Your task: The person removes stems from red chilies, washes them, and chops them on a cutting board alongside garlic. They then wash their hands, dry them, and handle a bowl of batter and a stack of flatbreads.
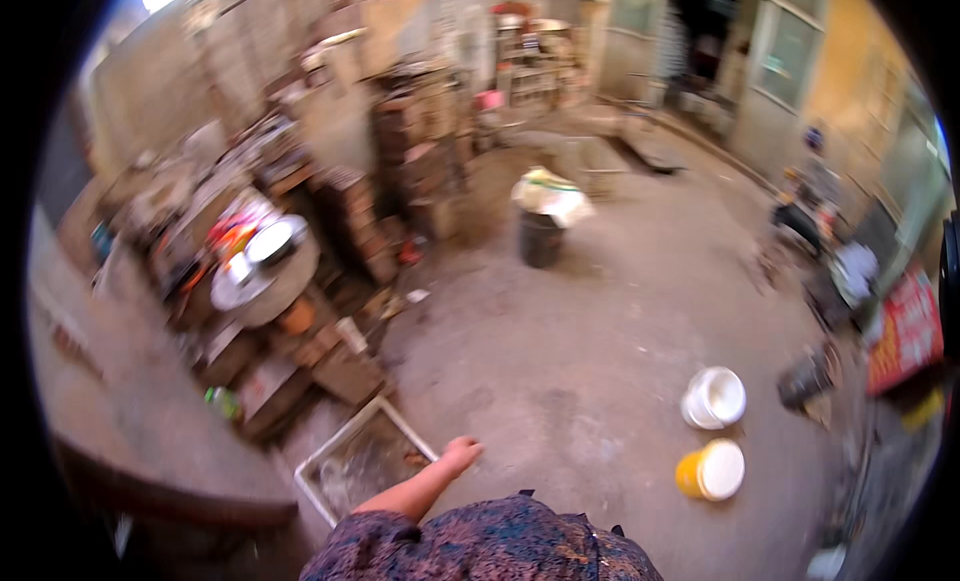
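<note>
My left hand (461, 455) reaches out low in the head view, its fingers curled in and nothing showing in them. Nearest to it is a shallow tray (390, 411) with a pale rim on the ground; from this view the hand overlaps its right corner, and I cannot tell whether they touch. Inside the tray lies something greyish and blurred. My right hand is out of view. To the right on the concrete floor stand a white plastic bucket (705, 406) and, nearer me, a yellow bucket (691, 474) with a white top.
A dark bin (540, 240) with a pale sack (551, 195) over it stands ahead. Stacked bricks (358, 213) and a round table (289, 292) bearing a shiny pan (270, 240) line the left. On the right are a dark bucket (806, 382) and a red box (906, 330).
</note>
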`<state>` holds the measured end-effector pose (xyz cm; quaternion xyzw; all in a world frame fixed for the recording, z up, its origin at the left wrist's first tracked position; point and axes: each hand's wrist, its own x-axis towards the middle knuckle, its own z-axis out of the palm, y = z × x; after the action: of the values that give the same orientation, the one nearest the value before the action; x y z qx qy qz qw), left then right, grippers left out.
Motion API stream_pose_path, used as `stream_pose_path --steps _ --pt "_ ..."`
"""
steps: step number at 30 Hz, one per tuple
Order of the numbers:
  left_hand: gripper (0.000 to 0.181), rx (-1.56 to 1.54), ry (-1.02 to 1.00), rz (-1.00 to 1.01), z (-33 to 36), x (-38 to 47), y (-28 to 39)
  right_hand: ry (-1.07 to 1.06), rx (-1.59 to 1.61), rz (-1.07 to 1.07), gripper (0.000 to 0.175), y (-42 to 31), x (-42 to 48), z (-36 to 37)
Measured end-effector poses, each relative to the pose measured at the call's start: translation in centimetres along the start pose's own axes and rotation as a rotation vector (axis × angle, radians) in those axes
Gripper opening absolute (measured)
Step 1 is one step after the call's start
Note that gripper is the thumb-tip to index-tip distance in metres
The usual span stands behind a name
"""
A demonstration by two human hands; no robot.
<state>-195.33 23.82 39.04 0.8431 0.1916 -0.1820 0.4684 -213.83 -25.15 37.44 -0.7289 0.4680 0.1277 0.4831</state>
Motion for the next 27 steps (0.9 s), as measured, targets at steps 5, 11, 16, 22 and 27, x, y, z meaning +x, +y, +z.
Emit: stream_pose_path --steps 5,11,16,22,27 --pt "0.043 -0.065 0.047 0.04 -0.4 1.2 3.4 -0.183 -0.101 0.084 0.01 -12.4 6.9 4.7" --pt "0.041 -0.22 0.276 -0.065 -3.7 6.4 4.7 -0.247 -0.181 0.1 0.009 -25.5 19.4 8.1" --pt "0.035 -0.403 0.605 -0.266 -9.8 5.8 6.7 -0.391 -0.261 -0.229 0.008 -43.3 29.8 18.7" --pt "0.022 -0.853 0.998 -0.302 -14.3 5.8 2.8 -0.676 -0.476 -0.641 0.007 -63.2 18.8 40.2" --pt "0.021 -1.082 1.192 -0.397 -21.4 4.7 2.8 -1.063 -0.549 -0.68 0.009 -67.8 3.8 54.3"
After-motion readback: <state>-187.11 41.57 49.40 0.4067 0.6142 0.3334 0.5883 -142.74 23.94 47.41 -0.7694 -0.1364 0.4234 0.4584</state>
